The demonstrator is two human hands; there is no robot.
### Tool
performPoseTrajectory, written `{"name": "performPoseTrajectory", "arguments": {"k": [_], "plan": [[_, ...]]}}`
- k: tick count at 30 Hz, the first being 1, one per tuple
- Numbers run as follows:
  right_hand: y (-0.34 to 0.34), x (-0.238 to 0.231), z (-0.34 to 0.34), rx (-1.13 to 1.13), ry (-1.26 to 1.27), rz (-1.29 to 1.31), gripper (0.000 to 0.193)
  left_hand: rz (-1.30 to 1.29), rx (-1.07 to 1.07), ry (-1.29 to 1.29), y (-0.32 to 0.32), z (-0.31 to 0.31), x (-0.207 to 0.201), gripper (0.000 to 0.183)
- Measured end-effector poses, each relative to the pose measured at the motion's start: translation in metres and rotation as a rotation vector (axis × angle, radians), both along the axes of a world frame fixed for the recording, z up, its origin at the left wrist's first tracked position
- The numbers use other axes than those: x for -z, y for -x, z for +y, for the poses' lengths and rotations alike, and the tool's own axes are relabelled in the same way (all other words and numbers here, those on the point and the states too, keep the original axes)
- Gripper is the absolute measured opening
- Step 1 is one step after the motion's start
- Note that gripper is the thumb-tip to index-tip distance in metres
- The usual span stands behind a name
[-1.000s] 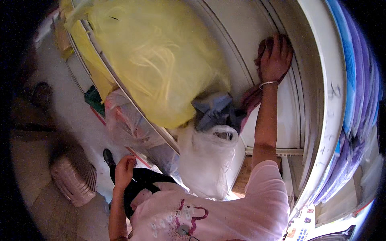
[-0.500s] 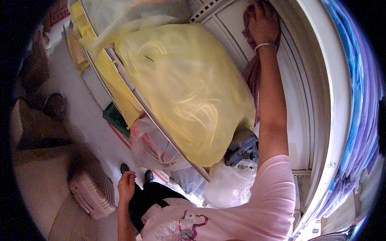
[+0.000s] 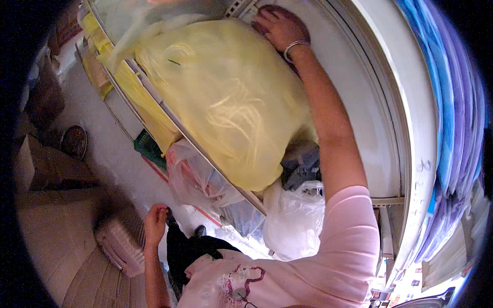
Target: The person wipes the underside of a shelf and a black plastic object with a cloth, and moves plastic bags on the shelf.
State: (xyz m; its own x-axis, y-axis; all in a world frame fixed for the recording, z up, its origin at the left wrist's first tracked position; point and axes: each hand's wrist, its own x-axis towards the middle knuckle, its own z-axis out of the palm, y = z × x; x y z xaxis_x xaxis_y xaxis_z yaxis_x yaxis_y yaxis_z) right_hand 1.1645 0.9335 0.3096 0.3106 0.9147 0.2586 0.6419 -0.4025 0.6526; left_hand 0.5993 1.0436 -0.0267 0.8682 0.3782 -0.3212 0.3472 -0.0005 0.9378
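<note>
A dark cloth (image 3: 299, 22) lies under the grasping right hand (image 3: 283, 34), right of the yellow bag (image 3: 221, 102). The left hand (image 3: 155, 224), well apart, looks empty.

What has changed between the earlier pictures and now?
The right hand has moved left across the white surface, with the dark red cloth, to beside the far end of the yellow bag. The left hand stays low; the yellow bag stays in place.
</note>
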Motion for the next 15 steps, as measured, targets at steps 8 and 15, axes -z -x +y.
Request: {"name": "performPoseTrajectory", "arguments": {"k": [8,15], "plan": [[0.075,-0.002,-0.097,0.069,0.013,0.109,0.047,0.012,0.007,0.034,0.047,-0.054,-0.008,0.014],[0.161,-0.010,-0.245,0.157,-0.060,0.266,0.058,0.003,0.037,0.117,0.099,-0.113,0.004,0.016]]}}
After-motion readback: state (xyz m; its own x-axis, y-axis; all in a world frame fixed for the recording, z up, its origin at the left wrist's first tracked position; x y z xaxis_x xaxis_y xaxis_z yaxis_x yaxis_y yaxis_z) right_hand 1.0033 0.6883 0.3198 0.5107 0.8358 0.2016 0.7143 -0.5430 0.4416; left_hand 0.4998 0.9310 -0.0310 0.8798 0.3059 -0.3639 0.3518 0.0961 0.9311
